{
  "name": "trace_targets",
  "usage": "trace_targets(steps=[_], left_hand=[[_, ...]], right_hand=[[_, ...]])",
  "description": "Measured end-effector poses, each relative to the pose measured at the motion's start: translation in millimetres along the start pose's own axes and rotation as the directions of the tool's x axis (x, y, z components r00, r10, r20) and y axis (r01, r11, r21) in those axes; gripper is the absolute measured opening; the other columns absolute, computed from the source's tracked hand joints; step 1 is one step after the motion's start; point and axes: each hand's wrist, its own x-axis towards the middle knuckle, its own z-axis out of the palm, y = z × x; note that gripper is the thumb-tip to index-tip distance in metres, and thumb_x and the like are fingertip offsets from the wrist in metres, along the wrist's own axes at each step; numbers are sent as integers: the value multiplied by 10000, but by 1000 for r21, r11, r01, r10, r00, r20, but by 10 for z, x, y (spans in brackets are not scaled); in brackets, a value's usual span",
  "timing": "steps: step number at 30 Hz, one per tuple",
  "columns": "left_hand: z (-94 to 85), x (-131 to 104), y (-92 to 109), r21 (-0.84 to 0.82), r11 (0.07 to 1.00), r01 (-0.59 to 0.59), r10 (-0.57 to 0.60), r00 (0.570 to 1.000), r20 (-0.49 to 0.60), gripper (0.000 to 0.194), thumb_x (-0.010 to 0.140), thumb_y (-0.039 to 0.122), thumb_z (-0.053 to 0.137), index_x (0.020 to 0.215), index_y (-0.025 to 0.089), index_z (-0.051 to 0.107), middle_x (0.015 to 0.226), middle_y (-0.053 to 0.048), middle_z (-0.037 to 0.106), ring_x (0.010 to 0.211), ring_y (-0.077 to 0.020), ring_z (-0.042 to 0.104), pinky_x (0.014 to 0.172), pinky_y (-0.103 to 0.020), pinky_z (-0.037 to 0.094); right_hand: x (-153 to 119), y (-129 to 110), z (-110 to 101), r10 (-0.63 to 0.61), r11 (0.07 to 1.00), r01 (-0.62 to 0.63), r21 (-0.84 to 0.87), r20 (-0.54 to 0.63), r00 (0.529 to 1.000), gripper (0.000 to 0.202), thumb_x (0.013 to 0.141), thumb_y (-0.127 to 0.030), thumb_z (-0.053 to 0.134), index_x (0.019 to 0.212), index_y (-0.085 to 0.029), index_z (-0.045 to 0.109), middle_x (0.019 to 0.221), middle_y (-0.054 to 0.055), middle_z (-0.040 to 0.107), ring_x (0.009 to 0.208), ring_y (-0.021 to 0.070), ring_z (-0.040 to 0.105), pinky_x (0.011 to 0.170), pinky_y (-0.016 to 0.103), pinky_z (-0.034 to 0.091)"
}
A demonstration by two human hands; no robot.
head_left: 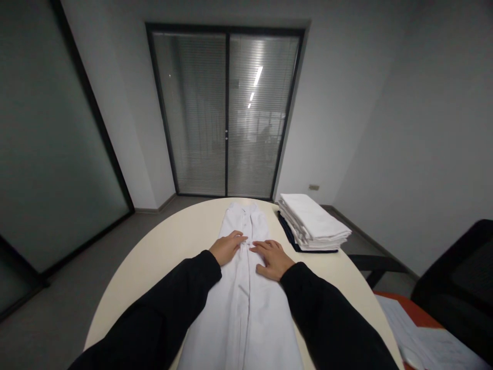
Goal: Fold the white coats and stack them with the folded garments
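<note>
The folded white stack point(314, 221) looks finished (neatly squared), but the button-front garment point(265, 308) lies full-length beneath separated hands, the right hand point(272, 260) open, the left hand's point(226, 250) grip unclear.

Pale round table point(142, 272) set beneath grip. Black-framed glazed door point(226, 103) fitted in wall point(339, 92) beyond grip, blinds point(192, 154) seen in both panes, bright light streaks point(258, 76) shown in right one. Small plate point(314, 187) mounted low on wall, right of door. Dark-framed frosted panel point(50, 139) fixed far left. Well right of grip: black chair point(462, 272) placed, white papers point(427, 334) laid over orange surface point(412, 307).
</note>
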Motion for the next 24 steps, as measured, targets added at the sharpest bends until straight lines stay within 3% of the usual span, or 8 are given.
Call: trace_targets(steps=[6, 10, 14, 19, 22, 24], left_hand=[[-57, 141, -3, 65, 998, 6, -10, 998, 69, 271, 950, 241, 389, 1117, 298, 594, 1237, 11, 583, 998, -195, 622, 789, -288, 481], [-99, 154, -11, 50, 998, 30, -32, 999, 40, 252, 968, 297, 366, 1100, 260, 578, 1078, -13, 648, 958, -196, 617, 784, -289, 453], [-61, 158, -38, 79, 996, 45, -47, 998, 31, 246, 953, 357, 409, 1061, 247, 600, 1051, -31, 635, 929, -201, 607, 762, -294, 446], [20, 180, -78, 176, 984, 4, 4, 999, -44, 208, 931, 339, 473, 951, 208, 633, 964, -66, 623, 977, -241, 543, 779, -336, 437], [60, 185, -129, 197, 980, -13, 30, 996, -84, 192, 926, 324, 500, 924, 189, 637, 947, -73, 622, 977, -247, 525, 814, -358, 432], [94, 180, -165, 182, 983, -23, 40, 995, -94, 174, 922, 310, 515, 929, 185, 634, 957, -71, 620, 990, -245, 524, 829, -360, 435]], right_hand=[[9, 54, 30, -12, 1000, 12, 4, 2, 1000, 625, 687, -385, 622, 1298, -291, 532, 1412, 29, 473, 1198, 311, 398, 1041, 469, 220], [16, 75, 25, -27, 999, 27, 19, 9, 1000, 636, 667, -415, 659, 1282, -303, 543, 1401, 27, 484, 1201, 307, 403, 1043, 470, 223], [42, 73, 7, -51, 998, 50, 43, 6, 999, 634, 634, -413, 700, 1242, -284, 571, 1365, 52, 510, 1186, 291, 428, 1037, 463, 237], [61, -26, -29, -69, 990, 74, 116, -47, 997, 488, 650, -334, 709, 1119, -236, 619, 1202, 59, 598, 1073, 253, 511, 982, 417, 324], [50, -138, -20, -109, 978, 115, 174, -47, 993, 406, 718, -401, 686, 1082, -231, 630, 1141, 66, 611, 1038, 243, 531, 946, 398, 365], [34, -216, 4, -148, 972, 151, 178, -31, 989, 468, 718, -500, 688, 1099, -235, 631, 1180, 84, 589, 1086, 261, 509, 964, 412, 360]])
